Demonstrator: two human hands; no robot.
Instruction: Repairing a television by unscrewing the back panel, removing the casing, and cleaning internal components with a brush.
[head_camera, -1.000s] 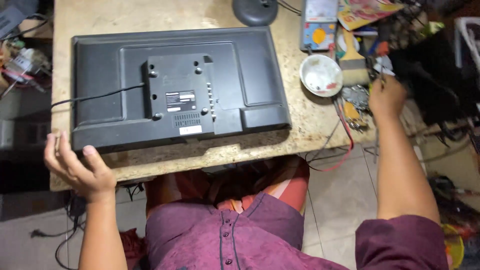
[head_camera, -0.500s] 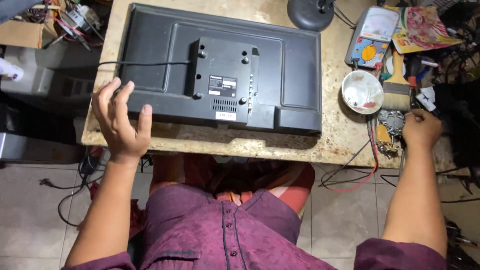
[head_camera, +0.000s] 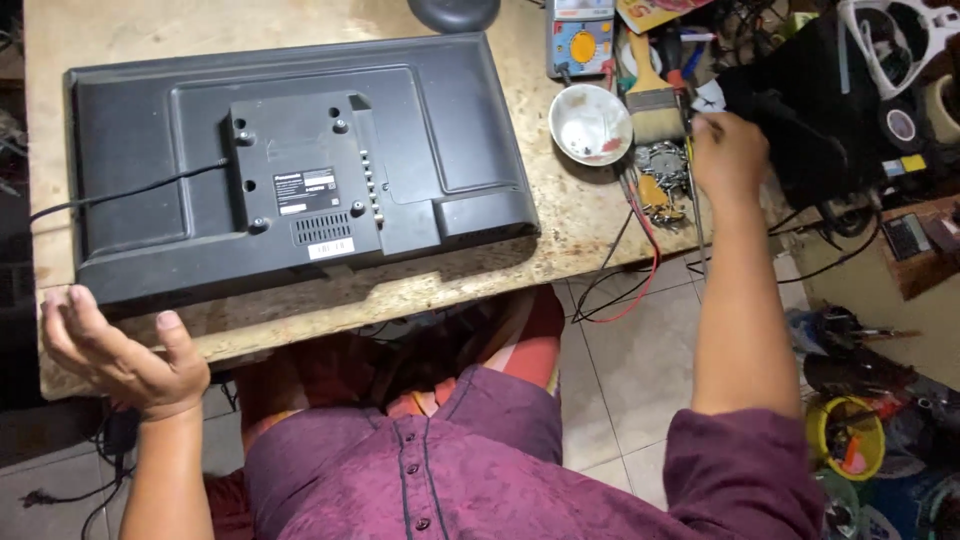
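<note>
2 hands (head_camera: 120, 350) (head_camera: 728, 150) flank television (head_camera: 290, 170), untouched.

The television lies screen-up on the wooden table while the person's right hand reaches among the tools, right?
Not quite: the head view shows the television lying screen-down, its black back panel up, on the wooden table. The right hand does reach among the tools.
</note>
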